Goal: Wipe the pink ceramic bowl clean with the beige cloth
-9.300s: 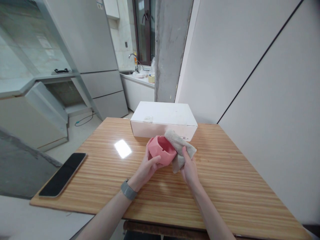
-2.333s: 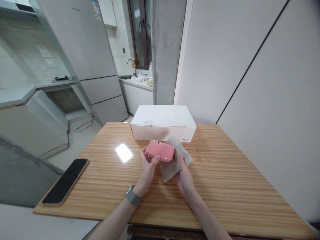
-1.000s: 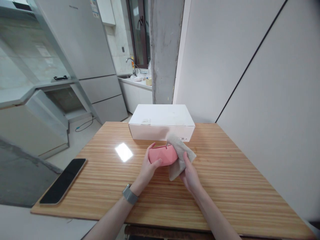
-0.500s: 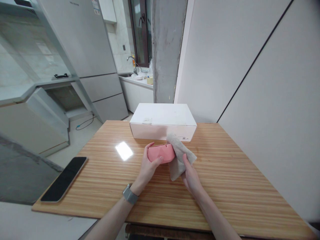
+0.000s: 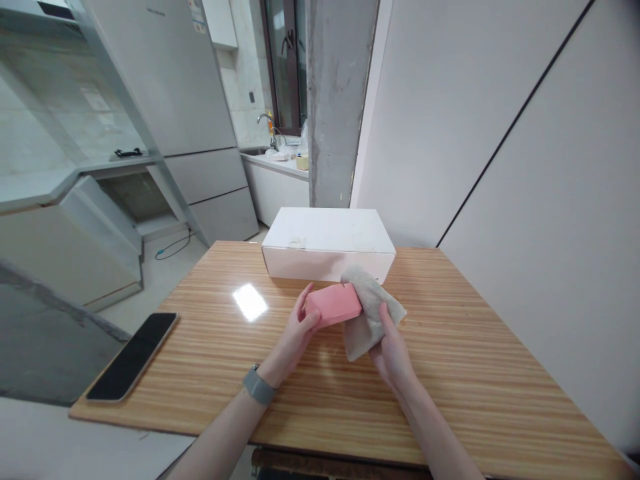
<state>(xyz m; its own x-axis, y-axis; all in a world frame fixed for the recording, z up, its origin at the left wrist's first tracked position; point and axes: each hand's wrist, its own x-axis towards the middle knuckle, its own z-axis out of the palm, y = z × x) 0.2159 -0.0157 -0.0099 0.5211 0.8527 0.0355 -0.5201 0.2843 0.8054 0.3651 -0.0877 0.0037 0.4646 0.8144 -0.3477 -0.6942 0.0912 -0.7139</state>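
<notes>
- Kitchen units and a grey pillar stood behind the striped wooden bench [image 5: 450, 373], where a shut white box [image 5: 327, 243] lay at the far edge.
- Her left hand [image 5: 295, 330] clasped the pink dish [image 5: 333, 305] by its near end, lifted just off the bench and tilted so one side faced the cloth.
- Her right hand [image 5: 393, 347] pinched the beige cloth [image 5: 367, 317], pressing it against that side.
- Well to the left lay a phone [image 5: 131, 357], out of the way.

The left hand [image 5: 296, 333] grips a pink dish [image 5: 333, 305] above the wooden table [image 5: 475, 387]; the right hand [image 5: 394, 350] presses a beige cloth [image 5: 370, 313] against its side; a white box [image 5: 327, 243] sits just behind; a phone [image 5: 131, 357] lies well apart near the left edge.
</notes>
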